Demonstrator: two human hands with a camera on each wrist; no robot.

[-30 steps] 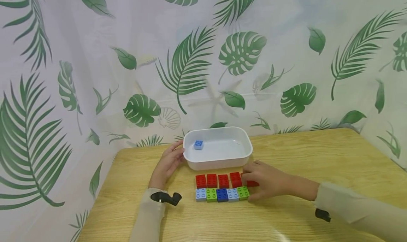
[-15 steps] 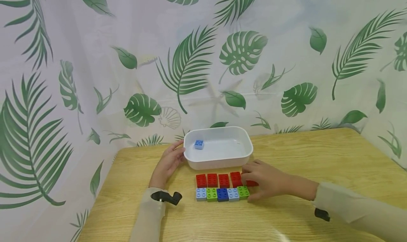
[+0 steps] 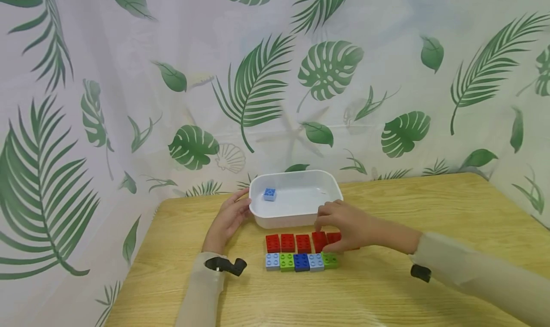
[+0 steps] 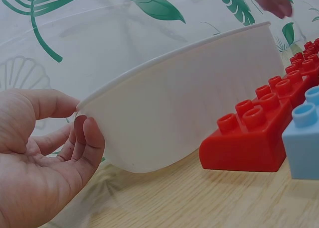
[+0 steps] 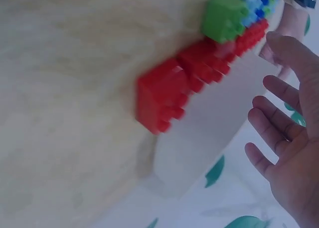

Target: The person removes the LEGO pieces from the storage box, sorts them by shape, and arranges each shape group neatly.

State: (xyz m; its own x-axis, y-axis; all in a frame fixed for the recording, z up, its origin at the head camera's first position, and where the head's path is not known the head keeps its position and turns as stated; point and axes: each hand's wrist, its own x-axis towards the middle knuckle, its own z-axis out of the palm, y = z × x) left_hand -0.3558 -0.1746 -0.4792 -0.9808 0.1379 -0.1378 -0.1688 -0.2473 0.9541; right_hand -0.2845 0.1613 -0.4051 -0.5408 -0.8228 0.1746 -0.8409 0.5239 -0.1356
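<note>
My left hand (image 3: 227, 223) holds the left end of a white plastic tub (image 4: 149, 103), fingers at its rim and outer wall. Inside the tub, near its left end, lies a light blue toy brick (image 3: 269, 194). My right hand (image 3: 350, 226) hovers over the right end of two brick rows, its fingers loosely spread with nothing between them in the right wrist view. A back row of red bricks (image 3: 288, 242) is partly hidden by that hand. Before it stand light blue (image 3: 272, 261), green (image 3: 287, 261) and dark blue bricks (image 3: 301, 262), side by side.
The wooden table (image 3: 275, 298) extends in front of the bricks and to both sides. Behind it hangs a white curtain (image 3: 266, 79) printed with green leaves. Each sleeve carries a black wrist mount (image 3: 225, 266).
My right hand has lifted off the right end of the red row and moved up and left. The left hand stays on the tub, and the bricks look unmoved.
</note>
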